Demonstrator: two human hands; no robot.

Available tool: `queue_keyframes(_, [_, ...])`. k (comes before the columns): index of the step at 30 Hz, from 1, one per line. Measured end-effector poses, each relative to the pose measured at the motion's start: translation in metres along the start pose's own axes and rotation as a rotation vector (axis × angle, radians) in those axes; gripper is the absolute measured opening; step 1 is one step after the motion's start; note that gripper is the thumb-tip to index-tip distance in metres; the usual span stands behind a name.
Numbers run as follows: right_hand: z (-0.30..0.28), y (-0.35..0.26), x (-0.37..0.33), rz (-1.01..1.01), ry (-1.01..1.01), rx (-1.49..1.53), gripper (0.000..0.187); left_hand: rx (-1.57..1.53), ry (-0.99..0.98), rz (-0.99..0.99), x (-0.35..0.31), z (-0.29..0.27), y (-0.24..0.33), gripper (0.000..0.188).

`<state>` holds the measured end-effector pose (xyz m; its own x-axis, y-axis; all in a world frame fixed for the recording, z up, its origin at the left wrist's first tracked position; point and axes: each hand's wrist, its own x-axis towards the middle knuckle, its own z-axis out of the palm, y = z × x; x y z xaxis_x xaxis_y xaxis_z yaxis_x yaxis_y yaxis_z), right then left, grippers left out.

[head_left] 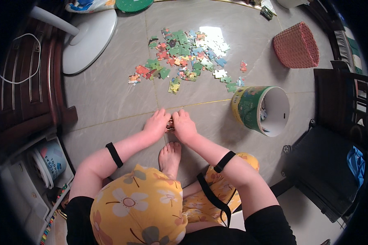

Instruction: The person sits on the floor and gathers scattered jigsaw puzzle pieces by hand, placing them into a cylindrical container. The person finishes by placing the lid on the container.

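Note:
In front of my bare foot, my left hand (157, 123) and my right hand (184, 125) come close together with fingers curled. Between them they grip small brownish jigsaw pieces (170, 125), mostly covered by my fingers, so I cannot tell whether these are joined. Beyond my hands, a loose spread of colourful jigsaw pieces (183, 50) lies on the floor, in green, red, yellow and blue. A few pieces lie apart at its edges, among them a yellow one (174, 85) and a red one (243, 65).
Right of my hands, a green and yellow round tub (245, 107) lies on its side with pieces inside. A red woven basket (292, 47) is farther back, and a black suitcase (315, 171) stands at the right. A white round stand base (92, 45) sits far left, beside dark wooden furniture (28, 77).

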<state>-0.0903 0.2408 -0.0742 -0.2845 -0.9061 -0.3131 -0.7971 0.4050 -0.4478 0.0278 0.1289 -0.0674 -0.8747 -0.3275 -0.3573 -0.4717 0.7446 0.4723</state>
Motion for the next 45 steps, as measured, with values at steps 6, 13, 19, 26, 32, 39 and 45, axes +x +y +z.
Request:
queue_keyframes(6, [-0.017, 0.002, 0.019, 0.181, -0.181, 0.278, 0.045, -0.387, -0.016, -0.093, 0.011, 0.0, 0.007, 0.048])
queue_keyframes(13, [-0.113, 0.027, 0.009, 0.066, -0.078, 0.68, 0.048, -0.637, 0.116, 0.07, 0.038, -0.054, 0.053, 0.064])
queue_keyframes(19, [-0.194, 0.03, -0.031, 0.141, -0.105, 0.827, 0.078, -0.628, 0.238, 0.28, 0.056, -0.094, 0.114, 0.083])
queue_keyframes(26, [-0.215, 0.037, -0.06, 0.264, 0.159, 1.112, 0.055, -0.651, 0.163, 0.418, 0.067, -0.104, 0.158, 0.091])
queue_keyframes(32, [-0.238, 0.075, -0.08, 0.378, 0.284, 1.198, 0.041, -0.814, 0.146, 0.485, 0.084, -0.107, 0.168, 0.086])
queue_keyframes(39, [-0.258, 0.135, -0.101, 0.501, 0.492, 1.248, 0.034, -0.899, -0.162, 0.617, 0.113, -0.102, 0.184, 0.084])
queue_keyframes(45, [-0.254, 0.161, -0.107, 0.503, 0.449, 1.169, 0.053, -0.48, 0.006, 0.832, 0.149, -0.092, 0.199, 0.068])
